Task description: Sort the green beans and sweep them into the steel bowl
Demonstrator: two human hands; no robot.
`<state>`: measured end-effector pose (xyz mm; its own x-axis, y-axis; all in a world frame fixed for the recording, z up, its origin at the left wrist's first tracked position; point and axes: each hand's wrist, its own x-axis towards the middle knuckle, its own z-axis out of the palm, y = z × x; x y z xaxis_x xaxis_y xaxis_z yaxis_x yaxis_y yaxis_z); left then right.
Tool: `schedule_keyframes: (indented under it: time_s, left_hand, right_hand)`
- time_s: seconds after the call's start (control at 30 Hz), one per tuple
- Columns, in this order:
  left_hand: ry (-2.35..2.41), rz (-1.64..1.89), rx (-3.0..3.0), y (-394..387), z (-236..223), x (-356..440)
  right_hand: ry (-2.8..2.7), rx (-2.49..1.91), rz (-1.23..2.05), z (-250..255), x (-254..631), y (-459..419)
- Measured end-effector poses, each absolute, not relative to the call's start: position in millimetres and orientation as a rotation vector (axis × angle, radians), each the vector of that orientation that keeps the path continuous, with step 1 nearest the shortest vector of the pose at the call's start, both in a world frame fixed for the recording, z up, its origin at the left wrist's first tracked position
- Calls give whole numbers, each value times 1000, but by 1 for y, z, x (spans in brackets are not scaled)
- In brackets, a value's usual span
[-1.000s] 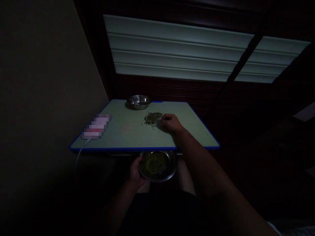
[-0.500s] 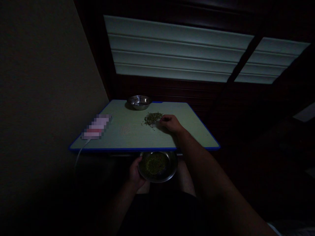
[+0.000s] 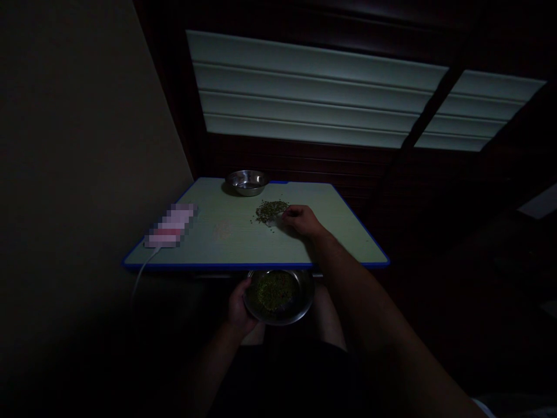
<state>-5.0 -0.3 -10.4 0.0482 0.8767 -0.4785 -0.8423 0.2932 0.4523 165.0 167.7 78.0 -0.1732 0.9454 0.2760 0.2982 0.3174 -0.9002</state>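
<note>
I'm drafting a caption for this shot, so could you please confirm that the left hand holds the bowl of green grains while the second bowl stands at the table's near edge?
Not quite: the second bowl stands near the table's far edge, as the head view shows. The left hand does hold the bowl of green grains.

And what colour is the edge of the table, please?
The edge of the table is blue; it shows best in the head view.
</note>
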Motion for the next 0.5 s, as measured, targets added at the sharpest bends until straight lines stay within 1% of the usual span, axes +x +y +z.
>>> schedule_keyframes:
  time_s: [0.17, 0.4, 0.5]
  left_hand:
    - [768, 1311, 56, 1, -16, -6]
    - [769, 1291, 63, 0, -12, -7]
    - [785, 1298, 66, -1, -11, -6]
  right_hand:
    - [-1703, -1114, 886, 73, 166, 171]
    - [-1662, -1112, 1019, 77, 164, 167]
    - [-1645, -1124, 960, 77, 165, 168]
